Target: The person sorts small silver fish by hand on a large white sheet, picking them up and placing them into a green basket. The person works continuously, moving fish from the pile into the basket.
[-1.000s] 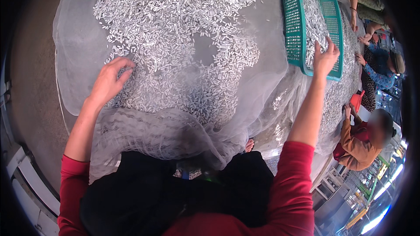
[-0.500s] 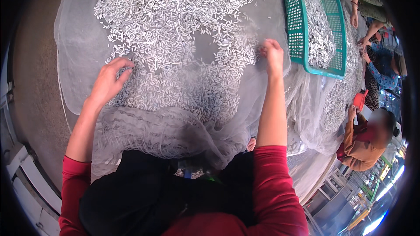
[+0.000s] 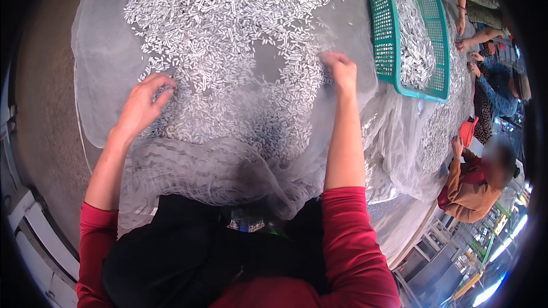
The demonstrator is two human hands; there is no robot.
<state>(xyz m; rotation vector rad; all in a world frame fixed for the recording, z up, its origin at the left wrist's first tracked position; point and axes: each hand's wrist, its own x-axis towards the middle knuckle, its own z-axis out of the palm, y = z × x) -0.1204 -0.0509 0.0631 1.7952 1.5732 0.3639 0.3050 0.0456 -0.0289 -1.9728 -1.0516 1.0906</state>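
Note:
Small silvery-grey, short rod-like pieces (image 3: 228, 28) lie in a wide spread over a pale mesh cloth (image 3: 103, 80). At the left edge of the spread, my left hand (image 3: 142, 102) rests with bent fingers and the thumb held apart, nothing visible in it. My right hand (image 3: 342, 73) is at the right edge of the pieces, its loosely curved fingers pointing left over them. The fingertips of that hand are partly hidden, and I see nothing held there.
A teal plastic basket (image 3: 383, 34) filled with similar pieces stands to the right. Bunched mesh (image 3: 200, 168) lies near my lap. Further right, several people work at more spread pieces; one in a brown top (image 3: 476, 197) is beside a red scoop-like container (image 3: 468, 131).
My right hand has moved a little left, onto the edge of the pieces. The left hand is almost unmoved. At the right, the co-workers' hands have shifted slightly.

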